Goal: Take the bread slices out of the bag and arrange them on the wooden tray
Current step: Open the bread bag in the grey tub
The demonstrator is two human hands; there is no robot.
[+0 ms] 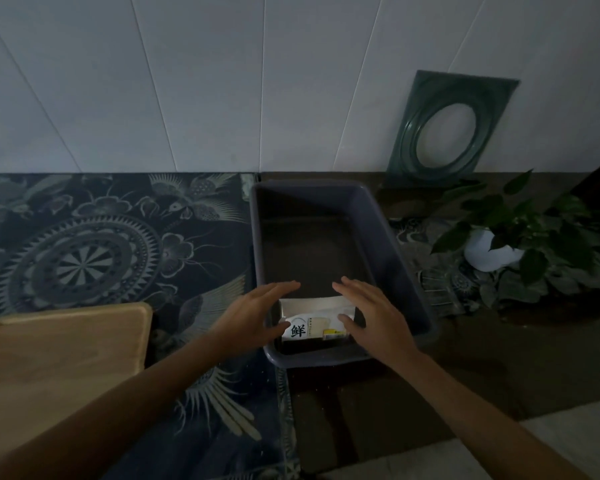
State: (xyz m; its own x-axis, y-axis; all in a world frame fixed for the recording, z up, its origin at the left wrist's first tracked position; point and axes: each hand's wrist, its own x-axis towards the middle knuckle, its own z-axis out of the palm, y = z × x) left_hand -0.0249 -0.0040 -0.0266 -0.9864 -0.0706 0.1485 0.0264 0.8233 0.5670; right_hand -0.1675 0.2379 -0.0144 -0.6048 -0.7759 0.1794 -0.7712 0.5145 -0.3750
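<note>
A white bread bag (314, 317) with a black printed character lies in the near end of a dark grey plastic bin (406, 268). My left hand (253, 317) hovers at the bag's left side with its fingers spread and its thumb near the bag's front. My right hand (374, 313) is over the bag's right side, fingers apart, thumb touching or just above the bag. Neither hand has closed on it. The light wooden tray (59, 344) lies at the lower left with nothing on it. No bread slices are visible outside the bag.
A dark patterned cloth (101, 244) covers the surface on the left. At the right stands a potted green plant (520, 237) in a white pot. A green frame with an oval hole (451, 129) leans on the white wall behind the bin.
</note>
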